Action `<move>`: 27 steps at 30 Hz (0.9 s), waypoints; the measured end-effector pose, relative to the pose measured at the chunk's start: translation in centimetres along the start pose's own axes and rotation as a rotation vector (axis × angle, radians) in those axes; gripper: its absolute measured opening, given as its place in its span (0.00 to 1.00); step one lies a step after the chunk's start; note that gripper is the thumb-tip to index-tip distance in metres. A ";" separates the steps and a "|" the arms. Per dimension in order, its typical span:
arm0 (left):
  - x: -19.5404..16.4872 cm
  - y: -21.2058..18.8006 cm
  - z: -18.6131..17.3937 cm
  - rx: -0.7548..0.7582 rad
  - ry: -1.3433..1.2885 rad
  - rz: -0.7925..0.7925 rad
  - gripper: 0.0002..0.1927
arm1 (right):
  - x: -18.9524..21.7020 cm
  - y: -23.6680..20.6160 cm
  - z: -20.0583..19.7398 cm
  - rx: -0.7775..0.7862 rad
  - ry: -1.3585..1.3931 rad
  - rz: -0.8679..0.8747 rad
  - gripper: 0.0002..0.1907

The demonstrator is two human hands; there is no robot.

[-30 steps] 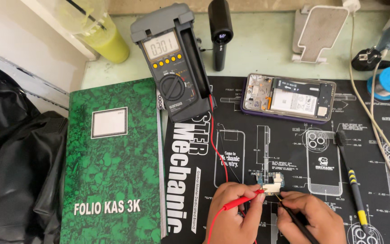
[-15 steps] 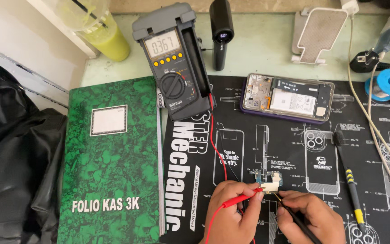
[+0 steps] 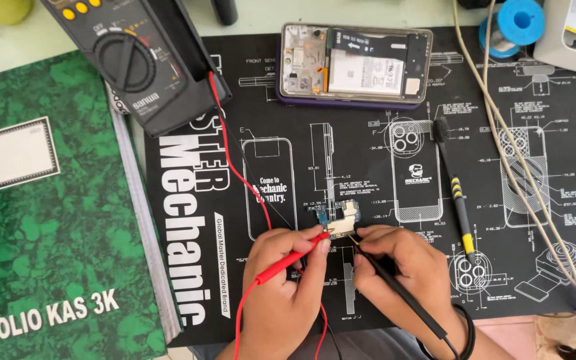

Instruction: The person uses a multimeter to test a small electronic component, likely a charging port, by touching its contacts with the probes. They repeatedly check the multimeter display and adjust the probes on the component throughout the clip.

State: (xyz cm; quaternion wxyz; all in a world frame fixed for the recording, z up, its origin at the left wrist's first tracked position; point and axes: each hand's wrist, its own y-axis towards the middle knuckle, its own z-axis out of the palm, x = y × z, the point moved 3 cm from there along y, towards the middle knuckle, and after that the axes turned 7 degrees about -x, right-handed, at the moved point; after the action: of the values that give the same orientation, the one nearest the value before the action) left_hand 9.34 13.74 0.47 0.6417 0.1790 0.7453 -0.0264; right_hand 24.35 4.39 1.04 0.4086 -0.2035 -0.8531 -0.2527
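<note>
A small circuit board point(image 3: 337, 217) lies on a black work mat point(image 3: 535, 220). My left hand point(image 3: 281, 280) grips a red test probe point(image 3: 293, 258), whose tip touches the board's lower edge. My right hand point(image 3: 401, 267) grips a black test probe point(image 3: 395, 287), its tip also on the board. A red lead point(image 3: 235, 170) runs up to a black multimeter point(image 3: 131, 63) at the upper left.
An opened phone point(image 3: 355, 65) with its back off lies at the mat's top. A black-and-yellow tool point(image 3: 458, 197) lies to the right. A green hardcover book point(image 3: 48, 213) is on the left. A blue solder spool point(image 3: 520, 20) and beige cables point(image 3: 521, 167) sit at the right.
The view has dropped and come closer to the mat, so the multimeter's display and the yellow cup have left the picture. Both hands keep the probes on the board.
</note>
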 end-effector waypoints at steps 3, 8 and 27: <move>-0.1 0.1 0.0 0.011 0.015 0.032 0.12 | 0.0 0.0 -0.1 0.009 -0.022 -0.008 0.12; -0.3 -0.1 0.0 0.007 0.010 0.053 0.13 | -0.2 -0.2 0.0 -0.001 -0.025 -0.016 0.13; -0.2 0.0 0.0 0.022 0.045 0.048 0.11 | -0.4 -0.6 0.0 -0.013 -0.058 0.007 0.12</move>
State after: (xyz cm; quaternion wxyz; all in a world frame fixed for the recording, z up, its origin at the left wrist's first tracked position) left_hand 9.32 13.65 0.64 0.6233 0.2046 0.7546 -0.0152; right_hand 24.28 3.86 0.58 0.3834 -0.2163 -0.8622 -0.2507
